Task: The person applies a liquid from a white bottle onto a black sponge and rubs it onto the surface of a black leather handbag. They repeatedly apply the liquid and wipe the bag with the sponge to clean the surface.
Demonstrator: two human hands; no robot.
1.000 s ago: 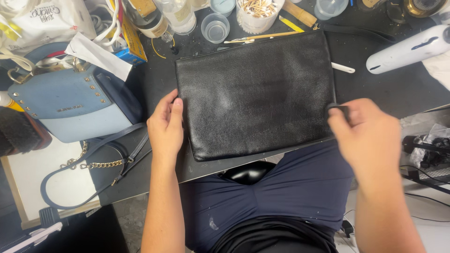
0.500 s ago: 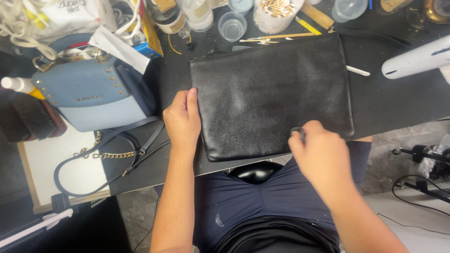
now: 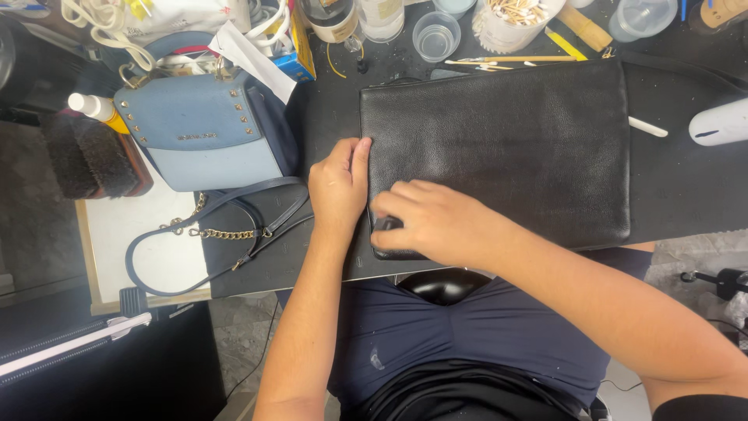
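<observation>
A flat black leather pouch lies on the dark worktop in front of me. My left hand rests flat against the pouch's left edge, thumb along the side. My right hand is closed on a small dark object, pressed onto the pouch's near left corner. What that object is cannot be made out; most of it is hidden under my fingers.
A two-tone blue handbag with a chain strap sits to the left. A dark brush lies beyond it. Cups, bottles, a pot of sticks and a thin brush crowd the far edge. A white device lies at right.
My right hand has slid with the small dark object from the pouch's right edge along its near edge to the left corner. The left hand stayed at the left edge.
</observation>
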